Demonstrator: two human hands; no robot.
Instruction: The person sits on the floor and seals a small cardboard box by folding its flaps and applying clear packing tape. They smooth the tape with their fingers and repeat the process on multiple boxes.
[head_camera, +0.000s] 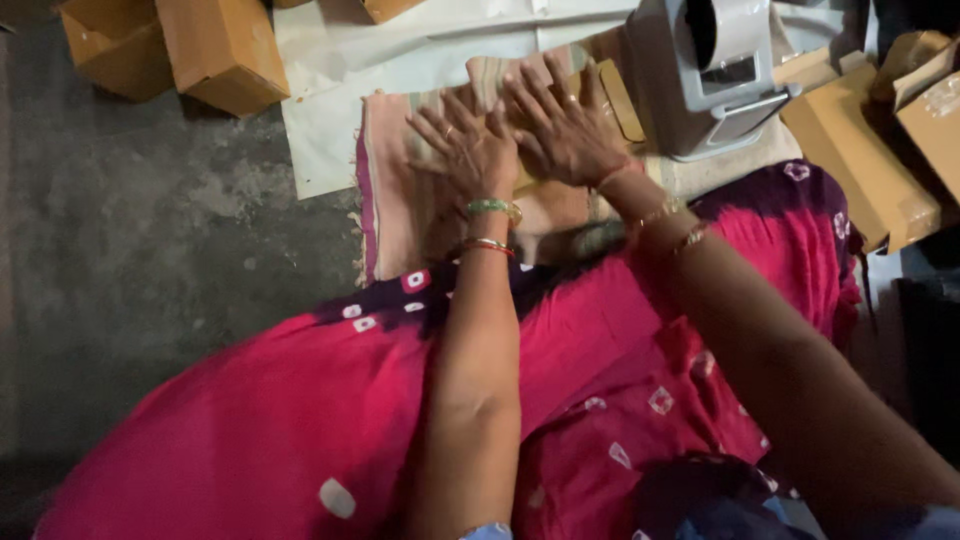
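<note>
left hand (468, 152): flat, palm down, fingers spread on the folded striped cloth (400, 200); grip apart, nothing clasped. Green + red/gold bangles at wrist.
right hand (562, 130): also flat & open, just beside left hand, fingers splayed toward far edge of cloth; grip apart, pressing not holding.
cloth: pink/beige w/ purple border & fringe on left edge, lying folded on a white sheet (330, 100) on the floor (150, 230), just beyond the person's knees. A tan card piece (622, 98) shows at its right end, partly under the right fingers.
doing it well (judgement): keep both palms flat, press evenly from centre out to edges so folds lie square; don't drag the fringe; keep cloth on the sheet, off the bare concrete floor.
around: grey machine (715, 75) close at right, touching/near cloth's far right corner; cardboard boxes (185, 45) top left, well apart; more boxes (880, 150) at right.
in the way: the machine crowds the right hand's side; pink dotted garment (300, 420) over the lap covers cloth's near edge, so that edge can't be checked.
</note>
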